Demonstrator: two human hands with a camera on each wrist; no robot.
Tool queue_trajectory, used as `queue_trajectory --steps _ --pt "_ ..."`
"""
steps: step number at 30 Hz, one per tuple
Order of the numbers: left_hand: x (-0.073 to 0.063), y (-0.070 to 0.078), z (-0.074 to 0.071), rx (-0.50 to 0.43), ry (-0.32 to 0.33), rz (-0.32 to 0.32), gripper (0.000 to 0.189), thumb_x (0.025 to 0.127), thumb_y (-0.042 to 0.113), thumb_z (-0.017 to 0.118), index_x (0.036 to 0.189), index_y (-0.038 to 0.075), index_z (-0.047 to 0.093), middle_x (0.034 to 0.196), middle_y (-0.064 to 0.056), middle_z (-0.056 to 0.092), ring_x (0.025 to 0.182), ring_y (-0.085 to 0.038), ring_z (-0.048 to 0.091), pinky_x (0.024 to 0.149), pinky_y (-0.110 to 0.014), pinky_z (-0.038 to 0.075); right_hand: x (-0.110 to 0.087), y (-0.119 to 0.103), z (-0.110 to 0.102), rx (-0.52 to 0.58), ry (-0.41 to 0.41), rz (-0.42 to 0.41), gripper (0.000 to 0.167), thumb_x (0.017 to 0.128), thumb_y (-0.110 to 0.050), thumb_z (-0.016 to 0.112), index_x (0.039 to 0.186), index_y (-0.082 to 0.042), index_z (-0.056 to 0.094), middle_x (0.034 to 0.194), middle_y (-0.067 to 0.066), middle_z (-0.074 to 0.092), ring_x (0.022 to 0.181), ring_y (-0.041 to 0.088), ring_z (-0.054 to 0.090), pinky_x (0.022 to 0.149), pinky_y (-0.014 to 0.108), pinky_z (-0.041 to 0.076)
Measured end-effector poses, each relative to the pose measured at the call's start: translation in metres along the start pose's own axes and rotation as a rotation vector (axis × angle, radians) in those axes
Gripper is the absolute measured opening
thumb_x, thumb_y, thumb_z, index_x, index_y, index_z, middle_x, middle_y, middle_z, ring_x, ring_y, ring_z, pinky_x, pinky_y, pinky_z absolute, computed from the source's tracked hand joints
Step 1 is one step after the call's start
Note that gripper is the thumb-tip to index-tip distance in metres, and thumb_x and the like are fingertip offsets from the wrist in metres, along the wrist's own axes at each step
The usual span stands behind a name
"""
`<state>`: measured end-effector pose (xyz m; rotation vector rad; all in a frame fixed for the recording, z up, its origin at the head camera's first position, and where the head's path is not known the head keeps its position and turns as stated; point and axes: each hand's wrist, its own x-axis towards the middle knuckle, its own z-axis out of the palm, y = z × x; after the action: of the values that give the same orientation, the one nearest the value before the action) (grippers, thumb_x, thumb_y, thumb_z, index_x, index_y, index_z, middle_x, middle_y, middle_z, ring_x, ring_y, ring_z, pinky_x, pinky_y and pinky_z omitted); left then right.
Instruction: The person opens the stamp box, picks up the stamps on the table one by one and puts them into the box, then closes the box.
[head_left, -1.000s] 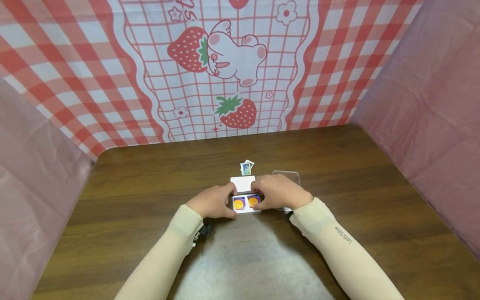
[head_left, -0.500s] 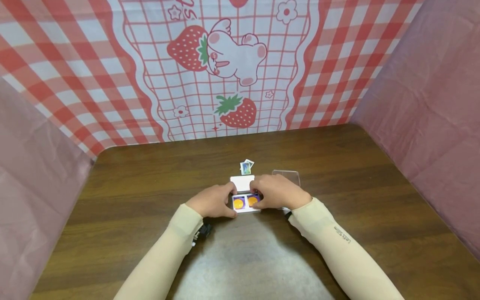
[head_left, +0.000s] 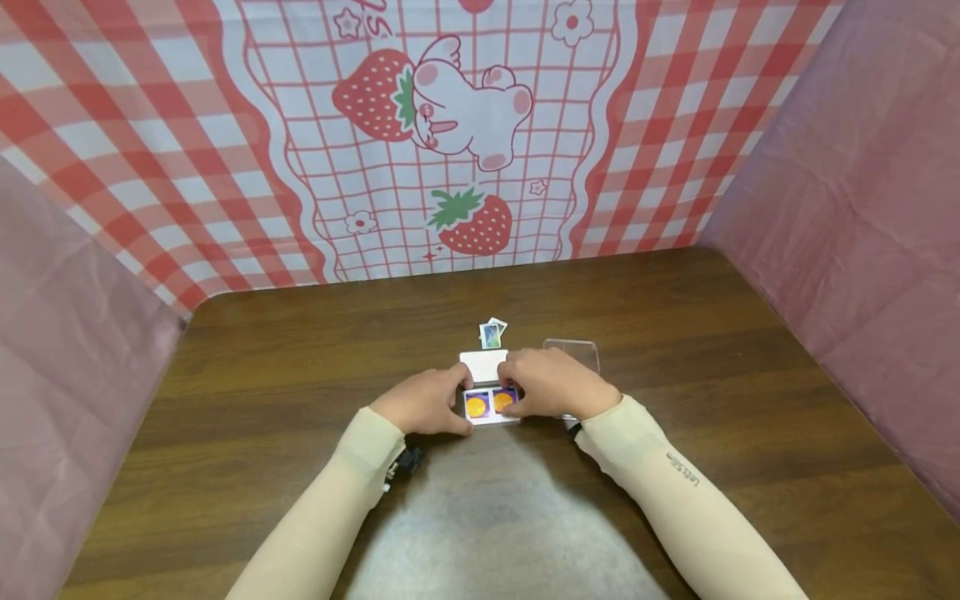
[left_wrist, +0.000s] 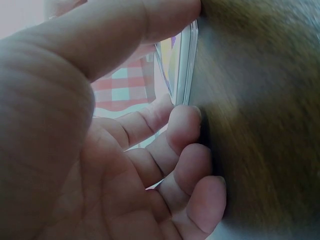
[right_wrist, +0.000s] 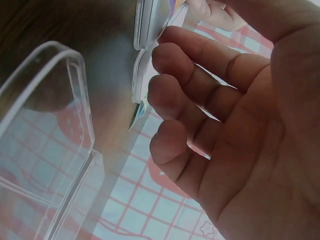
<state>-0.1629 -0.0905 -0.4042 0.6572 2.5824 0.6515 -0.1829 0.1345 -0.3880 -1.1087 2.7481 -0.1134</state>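
A small white case [head_left: 491, 421] lies opened flat on the table, with its blank white flap [head_left: 482, 367] on the far side. Two small picture cards, each an orange disc on purple, show over its near half: a left card [head_left: 477, 406] and a right card [head_left: 503, 402]. My left hand [head_left: 426, 403] grips the case's left end, thumb at the near edge and index finger at the far edge. With thumb and index finger, my right hand [head_left: 557, 383] pinches the right card by its edges. In the right wrist view a thin card edge [right_wrist: 172, 21] stands tilted off the case.
A clear plastic box [head_left: 581, 354] lies open beyond and partly under my right hand; its raised rim [right_wrist: 75, 55] is close by in the right wrist view. Several small picture cards [head_left: 490, 336] lie behind the flap. A checked strawberry cloth [head_left: 465, 108] hangs at the back.
Both hands stay nearly still around the case. The right hand shifts very slightly left with the right card; the whole scene drifts a little in the head view.
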Motion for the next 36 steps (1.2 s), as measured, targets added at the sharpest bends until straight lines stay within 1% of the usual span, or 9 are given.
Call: queue_trajectory --steps 9,14,16,20,23,27,30,36 --pt "0.001 -0.002 0.000 0.008 0.001 0.010 0.050 0.081 0.034 0.088 0.116 0.014 0.057 0.086 -0.001 0.060 0.075 -0.016 0.056 0.070 -0.033 0.046 0.001 0.000 0.000 0.027 -0.009 0.005 0.033 0.083 -0.042 0.086 0.087 -0.017 0.064 0.077 -0.007 0.055 0.067 0.011 0.048 0.060 0.031 0.042" --pt "0.000 -0.002 0.000 0.008 -0.001 0.006 0.051 0.081 0.034 0.088 0.116 0.014 0.057 0.086 -0.001 0.060 0.075 -0.016 0.056 0.070 -0.033 0.046 -0.002 0.005 -0.005 0.073 -0.030 0.001 0.034 0.085 -0.046 0.083 0.092 -0.017 0.067 0.080 -0.005 0.058 0.069 0.010 0.049 0.062 0.030 0.042" --pt "0.000 -0.002 0.000 0.006 -0.002 0.004 0.051 0.082 0.034 0.088 0.117 0.014 0.057 0.086 -0.001 0.060 0.075 -0.016 0.056 0.070 -0.033 0.046 -0.005 0.010 -0.009 0.095 -0.022 0.021 0.033 0.086 -0.046 0.082 0.096 -0.017 0.069 0.082 -0.004 0.059 0.070 0.011 0.049 0.063 0.031 0.043" --pt "0.000 -0.001 0.000 0.011 0.002 0.020 0.049 0.082 0.033 0.088 0.115 0.013 0.057 0.086 -0.001 0.060 0.076 -0.016 0.056 0.070 -0.034 0.046 -0.011 0.021 -0.017 0.103 0.043 0.090 0.029 0.090 -0.043 0.079 0.100 -0.017 0.070 0.084 -0.004 0.059 0.073 0.012 0.051 0.065 0.033 0.043" --pt "0.000 -0.001 0.000 0.030 -0.001 0.044 0.048 0.081 0.032 0.088 0.113 0.015 0.057 0.085 0.000 0.059 0.075 -0.015 0.055 0.071 -0.033 0.046 -0.016 0.031 -0.021 0.093 0.094 0.144 0.025 0.093 -0.039 0.077 0.102 -0.017 0.071 0.085 -0.004 0.059 0.074 0.013 0.053 0.067 0.034 0.045" --pt "-0.002 -0.002 0.000 0.053 -0.020 0.081 0.047 0.079 0.031 0.090 0.111 0.017 0.058 0.083 0.001 0.058 0.073 -0.014 0.054 0.070 -0.032 0.045 -0.022 0.040 -0.027 0.097 0.127 0.200 0.026 0.093 -0.037 0.076 0.106 -0.015 0.072 0.088 -0.004 0.060 0.075 0.013 0.055 0.070 0.036 0.048" --pt "-0.003 -0.001 0.000 0.068 -0.031 0.101 0.047 0.077 0.032 0.091 0.108 0.018 0.057 0.082 0.001 0.058 0.072 -0.014 0.053 0.069 -0.032 0.045 -0.025 0.043 -0.031 0.109 0.141 0.221 0.028 0.094 -0.037 0.076 0.109 -0.014 0.073 0.091 -0.004 0.062 0.077 0.014 0.056 0.072 0.038 0.050" --pt "-0.003 0.002 0.000 0.087 -0.053 0.109 0.048 0.077 0.033 0.092 0.107 0.018 0.057 0.082 0.001 0.058 0.073 -0.013 0.052 0.069 -0.032 0.045 -0.027 0.043 -0.033 0.121 0.137 0.230 0.028 0.094 -0.037 0.075 0.110 -0.013 0.073 0.091 -0.003 0.062 0.077 0.015 0.056 0.073 0.039 0.049"
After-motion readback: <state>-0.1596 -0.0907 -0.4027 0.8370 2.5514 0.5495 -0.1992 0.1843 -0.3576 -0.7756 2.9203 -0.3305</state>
